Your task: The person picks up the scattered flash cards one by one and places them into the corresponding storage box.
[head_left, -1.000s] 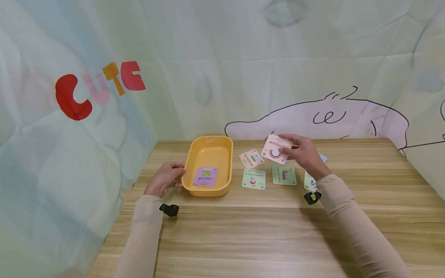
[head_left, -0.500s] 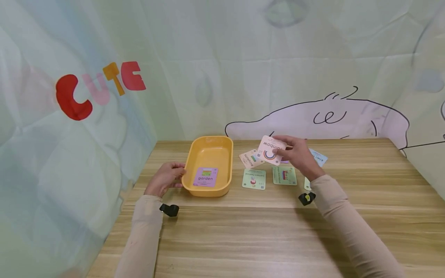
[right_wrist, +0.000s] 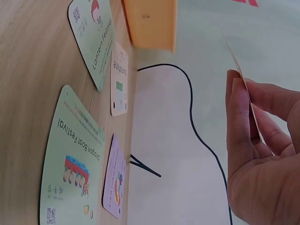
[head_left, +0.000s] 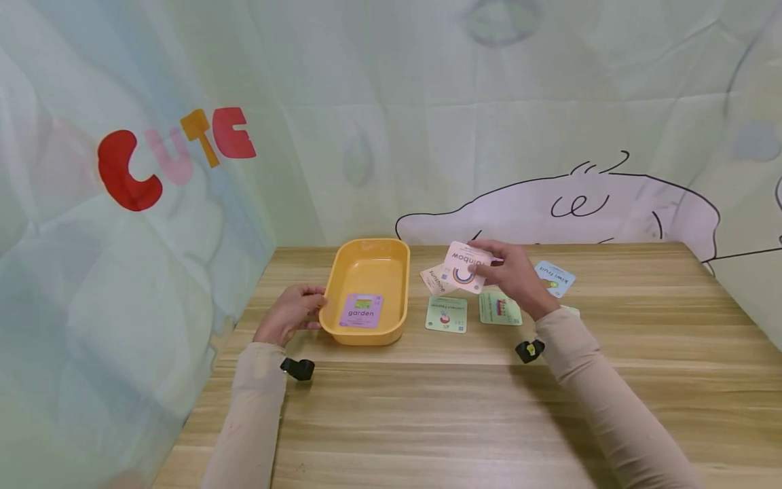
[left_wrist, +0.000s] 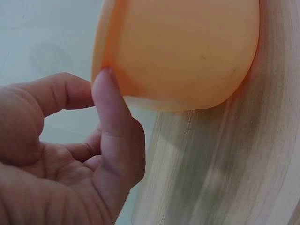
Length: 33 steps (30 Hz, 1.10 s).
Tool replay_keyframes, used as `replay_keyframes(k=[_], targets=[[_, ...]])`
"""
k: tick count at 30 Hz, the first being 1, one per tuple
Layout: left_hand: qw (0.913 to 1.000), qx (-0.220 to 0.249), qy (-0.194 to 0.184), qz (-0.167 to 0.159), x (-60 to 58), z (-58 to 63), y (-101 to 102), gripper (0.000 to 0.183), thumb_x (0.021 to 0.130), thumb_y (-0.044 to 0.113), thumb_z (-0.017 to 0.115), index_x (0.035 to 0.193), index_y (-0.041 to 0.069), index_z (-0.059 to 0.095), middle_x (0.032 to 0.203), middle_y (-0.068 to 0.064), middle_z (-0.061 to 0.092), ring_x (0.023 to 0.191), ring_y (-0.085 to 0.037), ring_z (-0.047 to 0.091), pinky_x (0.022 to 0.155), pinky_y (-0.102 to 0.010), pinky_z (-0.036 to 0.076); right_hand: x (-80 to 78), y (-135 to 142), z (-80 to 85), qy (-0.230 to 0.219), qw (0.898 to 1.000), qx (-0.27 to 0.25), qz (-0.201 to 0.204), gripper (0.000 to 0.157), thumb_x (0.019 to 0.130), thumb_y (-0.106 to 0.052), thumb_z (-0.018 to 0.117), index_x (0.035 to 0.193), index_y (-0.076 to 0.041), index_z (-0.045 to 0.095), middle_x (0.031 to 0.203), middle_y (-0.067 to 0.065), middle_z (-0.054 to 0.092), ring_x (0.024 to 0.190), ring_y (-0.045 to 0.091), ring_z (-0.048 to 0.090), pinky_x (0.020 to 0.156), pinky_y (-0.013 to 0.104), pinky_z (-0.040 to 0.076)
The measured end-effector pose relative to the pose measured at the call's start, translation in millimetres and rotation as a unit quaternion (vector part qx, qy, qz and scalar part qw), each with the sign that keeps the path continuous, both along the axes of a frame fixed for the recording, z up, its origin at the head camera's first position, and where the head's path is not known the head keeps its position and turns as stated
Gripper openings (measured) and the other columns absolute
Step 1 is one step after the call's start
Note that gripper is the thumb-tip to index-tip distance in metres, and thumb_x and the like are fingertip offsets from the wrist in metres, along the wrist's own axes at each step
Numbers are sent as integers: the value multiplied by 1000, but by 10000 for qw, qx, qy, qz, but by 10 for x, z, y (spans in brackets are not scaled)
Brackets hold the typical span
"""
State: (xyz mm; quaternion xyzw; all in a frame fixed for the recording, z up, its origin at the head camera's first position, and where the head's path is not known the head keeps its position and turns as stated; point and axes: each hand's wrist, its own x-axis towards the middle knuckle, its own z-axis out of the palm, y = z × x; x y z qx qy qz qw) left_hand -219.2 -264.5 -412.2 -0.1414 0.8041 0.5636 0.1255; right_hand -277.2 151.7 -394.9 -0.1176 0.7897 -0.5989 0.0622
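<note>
My right grip (head_left: pixel 510 275) pinches the rainbow card (head_left: pixel 462 263), left grip (head_left: pixel 293 314) the tray (head_left: pixel 369 273); garden card (head_left: pixel 362 312) inside, other cards (head_left: pixel 446 314) still out.

Rainbow card (head_left: pixel 464 266) (pale pink), aloft

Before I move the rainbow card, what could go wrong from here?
The right hand pinches the rainbow card toward one side, so it could pivot or slip. Lowered here, it might brush the sunshine card, which it partly hides in the head view. The left hand pinches the rim of the yellow tray; a tug might slide the garden card lying inside.
</note>
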Motion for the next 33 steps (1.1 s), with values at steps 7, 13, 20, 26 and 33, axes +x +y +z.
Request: replay_keyframes(k=[7,13,20,26,33], targets=[[10000,25,26,-18,2,-12,-9,39,104,16,55,138,-3,49,123,-16,56,89,-19,62,72,-31,61,26,-71,5,-39,9999,59,117,53,93,-8,73,143,-14,59,126,17,63,103,27,63,77,32,61],[10000,42,74,-46,15,-11,-13,39,104,16,55,138,-3,49,124,-17,57,89,-19,63,72,-30,61,35,-134,-9,-33,9999,18,161,53,92,-7,74,143,-14,60,125,17,63,100,26,64,76,32,61],[10000,45,67,-54,9,-7,-14,40,104,16,55,138,-3,49,126,-17,57,90,-20,63,71,-29,61,37,-203,-11,-57,9998,61,180,53,92,-8,75,142,-16,61,124,16,64,100,26,65,77,32,61],[10000,35,38,-23,12,7,-4,39,104,16,56,138,-2,50,125,-17,57,91,-20,62,70,-29,60,46,-252,-5,-31,9997,105,218,53,91,-10,76,142,-18,61,125,15,65,101,27,66,78,33,61],[9999,81,52,-35,13,7,-8,40,103,16,56,138,-3,50,125,-17,58,89,-19,64,69,-27,60,54,-313,-13,7,9995,163,278,52,91,-10,76,140,-20,62,126,12,64,103,27,66,78,33,61]])
